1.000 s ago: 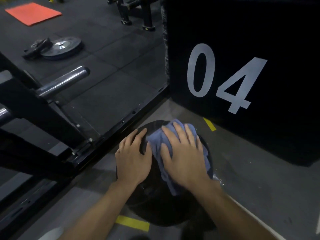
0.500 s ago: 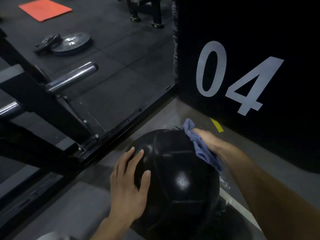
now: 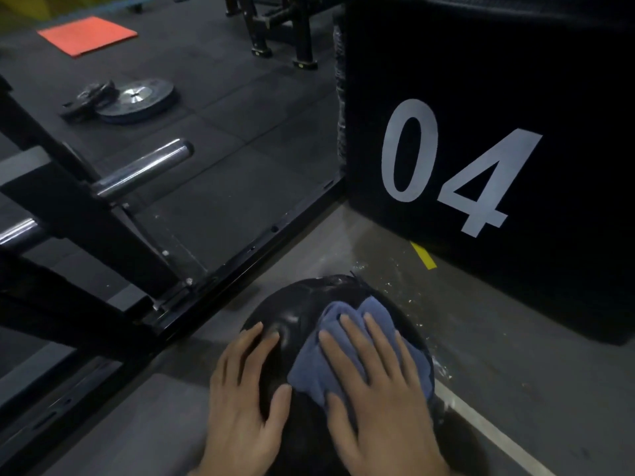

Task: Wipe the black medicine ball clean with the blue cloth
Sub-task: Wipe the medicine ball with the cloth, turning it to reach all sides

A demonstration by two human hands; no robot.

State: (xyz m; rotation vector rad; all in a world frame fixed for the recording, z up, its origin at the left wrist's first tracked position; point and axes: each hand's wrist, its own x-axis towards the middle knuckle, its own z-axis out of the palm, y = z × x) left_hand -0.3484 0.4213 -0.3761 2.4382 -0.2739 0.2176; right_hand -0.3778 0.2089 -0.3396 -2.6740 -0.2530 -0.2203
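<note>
The black medicine ball [image 3: 302, 305] rests on the grey floor at the bottom centre, shiny on top. My left hand [image 3: 245, 400] lies flat on its left side with fingers spread, steadying it. My right hand [image 3: 378, 396] presses the blue cloth [image 3: 330, 359] flat against the ball's top right. The cloth bunches up beyond my fingertips and hangs down the ball's right side. The ball's lower half is hidden under my hands.
A large black box marked "04" [image 3: 481, 149] stands close on the right. A black rack frame with chrome pegs [image 3: 144, 173] fills the left. A weight plate [image 3: 137, 99] and an orange mat [image 3: 86, 36] lie farther back. Wet streaks [image 3: 402, 290] mark the floor by the ball.
My right hand has come back from the ball's far right side onto its top, spreading the cloth flat there. My left hand stays on the left side.
</note>
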